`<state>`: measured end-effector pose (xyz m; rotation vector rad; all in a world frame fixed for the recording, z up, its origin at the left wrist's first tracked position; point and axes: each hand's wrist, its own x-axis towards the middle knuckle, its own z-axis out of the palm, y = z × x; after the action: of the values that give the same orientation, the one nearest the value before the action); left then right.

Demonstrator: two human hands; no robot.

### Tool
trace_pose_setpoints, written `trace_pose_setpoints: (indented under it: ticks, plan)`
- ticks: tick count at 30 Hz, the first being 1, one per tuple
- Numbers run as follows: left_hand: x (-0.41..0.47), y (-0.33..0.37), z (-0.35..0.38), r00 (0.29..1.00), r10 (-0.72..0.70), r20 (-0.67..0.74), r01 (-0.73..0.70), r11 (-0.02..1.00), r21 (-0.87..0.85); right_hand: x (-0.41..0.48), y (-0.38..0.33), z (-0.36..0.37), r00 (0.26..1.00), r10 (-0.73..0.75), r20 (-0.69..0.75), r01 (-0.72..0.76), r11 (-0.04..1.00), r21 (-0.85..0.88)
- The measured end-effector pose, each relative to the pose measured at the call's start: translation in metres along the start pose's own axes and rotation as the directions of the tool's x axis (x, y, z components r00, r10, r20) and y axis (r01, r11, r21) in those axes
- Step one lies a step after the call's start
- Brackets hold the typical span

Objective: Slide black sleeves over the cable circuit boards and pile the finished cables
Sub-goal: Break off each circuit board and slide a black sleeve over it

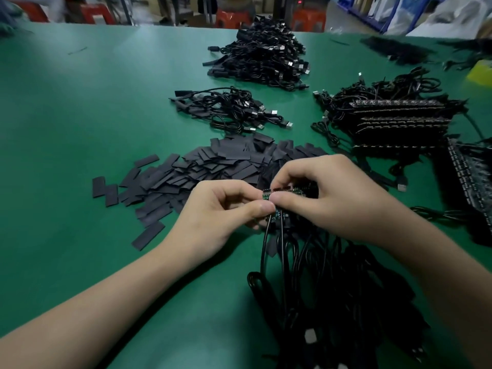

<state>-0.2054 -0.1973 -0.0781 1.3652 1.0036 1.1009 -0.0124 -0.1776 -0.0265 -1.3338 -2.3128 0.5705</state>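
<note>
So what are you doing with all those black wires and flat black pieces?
A person is working at a green table. The left hand and the right hand both pinch a bunch of small green circuit boards, whose black cables hang down toward the person. The boards that show look bare, with no sleeve on yet. A heap of flat black sleeves lies just behind the hands, and piles of finished cables sit farther back.

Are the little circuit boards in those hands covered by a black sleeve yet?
Bare. The small green circuit boards pinched between left hand and right hand show exposed components; no sleeve covers them.
</note>
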Motion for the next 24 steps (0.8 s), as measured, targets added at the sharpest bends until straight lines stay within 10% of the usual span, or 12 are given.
trace_pose_setpoints:
  ticks: [24]
  plan:
    - [-0.002, 0.0, -0.006, 0.98, -0.087, 0.181, 0.107, 0.989, -0.103, -0.009, 0.026, 0.017, 0.995, -0.043, 0.094, -0.005, 0.888, 0.459]
